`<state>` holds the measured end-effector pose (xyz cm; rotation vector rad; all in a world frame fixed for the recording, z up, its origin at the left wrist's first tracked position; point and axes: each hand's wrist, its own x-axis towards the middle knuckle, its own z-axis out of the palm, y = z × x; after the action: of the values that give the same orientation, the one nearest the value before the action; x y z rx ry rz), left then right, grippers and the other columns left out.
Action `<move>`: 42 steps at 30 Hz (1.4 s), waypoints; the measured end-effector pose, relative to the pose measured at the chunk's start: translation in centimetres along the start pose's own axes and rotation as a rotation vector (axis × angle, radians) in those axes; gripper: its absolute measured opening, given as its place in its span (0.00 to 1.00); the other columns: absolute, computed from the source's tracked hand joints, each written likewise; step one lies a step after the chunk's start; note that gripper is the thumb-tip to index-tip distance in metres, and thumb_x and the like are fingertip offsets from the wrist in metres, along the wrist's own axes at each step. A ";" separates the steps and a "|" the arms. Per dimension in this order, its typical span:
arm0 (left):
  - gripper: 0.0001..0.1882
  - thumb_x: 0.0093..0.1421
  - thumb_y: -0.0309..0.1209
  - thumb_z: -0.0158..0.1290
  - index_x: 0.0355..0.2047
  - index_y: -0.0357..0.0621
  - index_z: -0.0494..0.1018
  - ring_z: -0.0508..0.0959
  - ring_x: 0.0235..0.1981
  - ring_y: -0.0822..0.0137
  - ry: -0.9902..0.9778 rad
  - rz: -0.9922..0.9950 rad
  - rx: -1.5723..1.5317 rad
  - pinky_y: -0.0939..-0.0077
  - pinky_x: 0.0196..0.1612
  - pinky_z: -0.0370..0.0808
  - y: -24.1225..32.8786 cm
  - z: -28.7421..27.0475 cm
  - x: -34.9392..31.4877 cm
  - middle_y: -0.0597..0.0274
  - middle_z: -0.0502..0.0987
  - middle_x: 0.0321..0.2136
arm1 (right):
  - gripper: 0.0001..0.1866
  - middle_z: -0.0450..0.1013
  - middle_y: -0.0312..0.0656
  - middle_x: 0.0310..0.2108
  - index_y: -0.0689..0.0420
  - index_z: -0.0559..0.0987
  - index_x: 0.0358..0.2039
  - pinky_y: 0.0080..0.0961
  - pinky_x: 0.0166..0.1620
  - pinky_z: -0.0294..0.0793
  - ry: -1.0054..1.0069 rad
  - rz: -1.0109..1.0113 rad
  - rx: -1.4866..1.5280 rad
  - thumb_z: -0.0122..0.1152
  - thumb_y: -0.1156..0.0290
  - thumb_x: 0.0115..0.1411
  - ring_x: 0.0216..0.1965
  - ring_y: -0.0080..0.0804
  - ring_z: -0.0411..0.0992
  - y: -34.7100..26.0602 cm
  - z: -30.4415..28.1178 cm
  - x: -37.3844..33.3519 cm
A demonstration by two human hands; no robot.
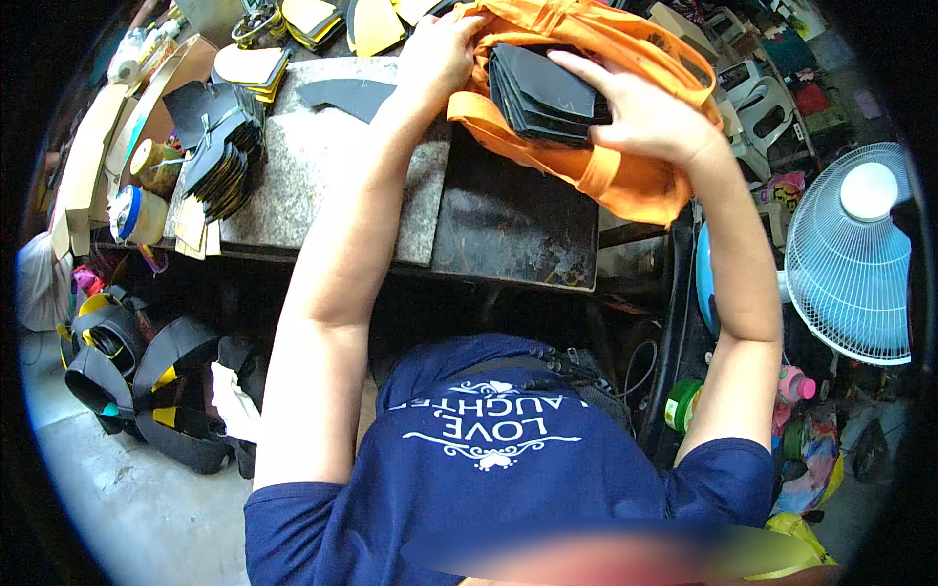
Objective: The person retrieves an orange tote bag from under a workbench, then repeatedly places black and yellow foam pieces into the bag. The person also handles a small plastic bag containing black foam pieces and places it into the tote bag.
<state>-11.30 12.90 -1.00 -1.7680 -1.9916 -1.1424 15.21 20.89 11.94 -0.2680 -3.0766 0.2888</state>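
An orange cloth bag (640, 186) lies on its side over the right part of the worktable, its mouth toward me. My left hand (442, 54) is closed on the bag's upper left edge, its fingertips partly hidden by the fabric. In the bag's mouth, my right hand (650, 109) grips a stack of flat black cut pieces (547, 88), thumb below and fingers over the top. A single curved black piece (347, 96) lies on the grey board (322, 181) by my left forearm. Further left sits a tied bundle of black pieces (220, 146) with yellow edges.
Yellow and black cut pieces (373, 27) lie along the far edge. A white tub with a blue rim (139, 213) stands at the left edge. Black rounded items (176, 381) are piled on the floor at left. A fan (850, 259) stands at right, near my right arm.
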 end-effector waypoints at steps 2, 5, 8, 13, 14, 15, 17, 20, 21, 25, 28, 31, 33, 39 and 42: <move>0.16 0.58 0.23 0.52 0.48 0.41 0.74 0.77 0.47 0.46 0.100 -0.025 -0.136 0.58 0.49 0.74 0.0 0.0 0.1 0.44 0.78 0.41 | 0.43 0.67 0.52 0.62 0.49 0.61 0.70 0.34 0.66 0.63 -0.131 0.062 0.013 0.65 0.59 0.54 0.62 0.44 0.67 0.4 -1.7 0.4; 0.19 0.61 0.39 0.54 0.50 0.46 0.78 0.74 0.51 0.46 0.084 -0.154 -0.283 0.57 0.57 0.71 1.5 -1.4 -0.2 0.52 0.77 0.50 | 0.42 0.65 0.46 0.65 0.48 0.62 0.70 0.28 0.67 0.59 -0.200 0.164 0.199 0.63 0.57 0.55 0.65 0.34 0.63 1.0 -2.7 1.3; 0.19 0.63 0.35 0.52 0.52 0.44 0.76 0.72 0.56 0.51 0.181 -0.054 -0.321 0.59 0.60 0.68 4.2 -4.8 -2.3 0.49 0.77 0.49 | 0.47 0.68 0.46 0.61 0.47 0.61 0.71 0.26 0.65 0.62 -0.296 0.115 0.224 0.62 0.60 0.48 0.62 0.32 0.66 2.0 -3.2 1.6; 0.41 0.52 0.57 0.63 0.54 0.34 0.72 0.67 0.62 0.48 0.104 0.016 0.055 0.59 0.64 0.65 9.4 -5.1 -5.0 0.43 0.69 0.57 | 0.39 0.79 0.39 0.39 0.52 0.69 0.66 0.25 0.51 0.71 -0.080 0.215 0.517 0.61 0.46 0.57 0.42 0.25 0.75 3.7 -2.0 1.3; 0.42 0.52 0.56 0.64 0.57 0.35 0.70 0.67 0.62 0.48 0.062 -0.082 0.050 0.59 0.65 0.65 9.8 -4.7 -5.2 0.44 0.68 0.58 | 0.42 0.79 0.42 0.43 0.54 0.72 0.63 0.27 0.54 0.71 -0.083 0.311 0.356 0.61 0.36 0.56 0.48 0.29 0.75 4.1 -1.9 1.8; 0.43 0.51 0.55 0.64 0.58 0.34 0.69 0.67 0.62 0.48 0.064 -0.108 0.057 0.59 0.64 0.65 10.0 -4.4 -5.4 0.45 0.68 0.58 | 0.44 0.78 0.43 0.45 0.55 0.72 0.63 0.28 0.55 0.70 0.010 0.219 0.214 0.60 0.34 0.56 0.50 0.33 0.75 4.0 -0.9 2.0; 0.44 0.52 0.54 0.65 0.58 0.33 0.68 0.67 0.61 0.48 0.056 -0.142 0.042 0.58 0.64 0.65 10.1 -4.0 -5.8 0.45 0.68 0.57 | 0.49 0.77 0.48 0.49 0.56 0.70 0.63 0.33 0.57 0.69 -0.018 0.322 0.092 0.58 0.28 0.53 0.52 0.41 0.75 3.5 0.4 2.1; 0.44 0.53 0.54 0.64 0.59 0.31 0.66 0.68 0.60 0.46 0.067 -0.178 0.007 0.58 0.64 0.65 10.1 -3.8 -6.5 0.42 0.68 0.56 | 0.51 0.77 0.52 0.46 0.57 0.68 0.64 0.33 0.49 0.75 0.078 0.244 0.177 0.68 0.35 0.49 0.42 0.40 0.79 1.6 0.5 0.9; 0.45 0.53 0.54 0.63 0.59 0.30 0.65 0.68 0.59 0.45 0.070 -0.190 0.008 0.57 0.63 0.65 10.2 -3.7 -6.6 0.41 0.68 0.55 | 0.51 0.77 0.52 0.45 0.57 0.67 0.64 0.33 0.48 0.77 0.028 0.267 0.225 0.71 0.37 0.48 0.41 0.39 0.79 0.6 0.0 0.4; 0.44 0.56 0.54 0.60 0.61 0.30 0.62 0.69 0.57 0.41 0.122 -0.227 -0.100 0.54 0.62 0.65 10.4 -3.3 -6.8 0.36 0.68 0.53 | 0.58 0.69 0.54 0.59 0.57 0.56 0.71 0.32 0.54 0.74 -0.181 0.409 0.331 0.77 0.53 0.44 0.47 0.41 0.77 -3.4 -0.7 -1.1; 0.38 0.62 0.49 0.55 0.63 0.33 0.61 0.68 0.56 0.39 0.269 -0.155 -0.263 0.52 0.61 0.64 10.2 -3.1 -6.7 0.36 0.68 0.53 | 0.58 0.65 0.55 0.62 0.51 0.55 0.72 0.35 0.61 0.68 0.039 0.155 0.155 0.77 0.62 0.42 0.58 0.49 0.70 -5.3 1.7 -2.0; 0.36 0.65 0.50 0.50 0.63 0.33 0.61 0.67 0.56 0.38 0.340 -0.166 -0.349 0.52 0.60 0.63 10.2 -2.8 -6.9 0.36 0.68 0.54 | 0.53 0.66 0.56 0.57 0.51 0.56 0.71 0.38 0.58 0.72 0.077 0.001 0.071 0.71 0.69 0.44 0.56 0.52 0.71 -5.4 2.9 -2.9; 0.37 0.65 0.53 0.47 0.62 0.33 0.61 0.67 0.56 0.37 0.385 -0.185 -0.355 0.52 0.61 0.63 10.2 -2.4 -6.9 0.34 0.67 0.54 | 0.51 0.67 0.57 0.52 0.52 0.57 0.70 0.43 0.55 0.74 0.079 0.012 0.092 0.68 0.65 0.45 0.52 0.55 0.71 -5.9 3.3 -3.3; 0.42 0.60 0.56 0.52 0.61 0.29 0.61 0.66 0.55 0.35 0.347 -0.195 -0.509 0.49 0.61 0.61 10.7 -1.7 -7.3 0.32 0.66 0.51 | 0.60 0.62 0.56 0.56 0.54 0.52 0.72 0.45 0.49 0.77 -0.043 0.160 -0.035 0.78 0.61 0.41 0.45 0.53 0.75 -8.7 4.0 -2.1; 0.42 0.64 0.59 0.45 0.62 0.31 0.61 0.65 0.56 0.35 0.325 -0.137 -0.372 0.51 0.62 0.60 10.4 -2.0 -7.3 0.32 0.66 0.53 | 0.60 0.65 0.55 0.54 0.49 0.54 0.72 0.45 0.50 0.76 -0.093 0.280 0.011 0.78 0.63 0.40 0.47 0.56 0.74 -8.0 3.1 -1.1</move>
<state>-0.60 5.79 -0.32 -1.4846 -1.8133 -1.8137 14.77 12.40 10.37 -0.7065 -3.1229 0.3366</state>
